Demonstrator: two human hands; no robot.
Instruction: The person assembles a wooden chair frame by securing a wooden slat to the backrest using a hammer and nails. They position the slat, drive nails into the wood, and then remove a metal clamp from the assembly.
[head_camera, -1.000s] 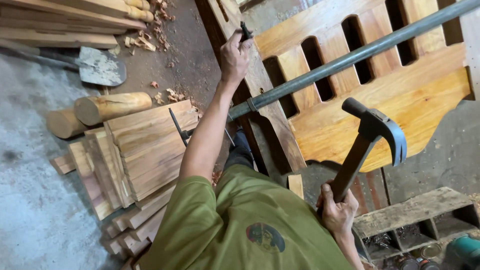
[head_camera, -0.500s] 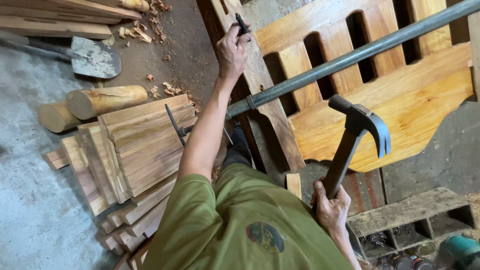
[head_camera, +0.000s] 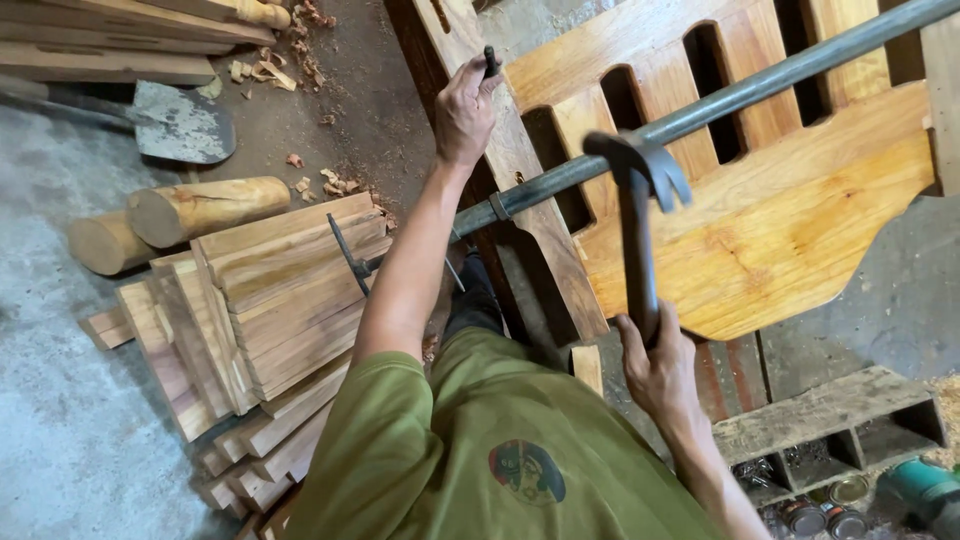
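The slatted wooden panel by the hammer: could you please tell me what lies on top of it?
A long metal pipe lies slantwise across the slatted wooden panel. The hammer, gripped by the right hand, hangs above it. What is beneath the panel is hidden.

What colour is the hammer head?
Dark grey, almost black; the hammer in the right hand shows in the head view.

Olive-green short-sleeved shirt, round printed emblem.
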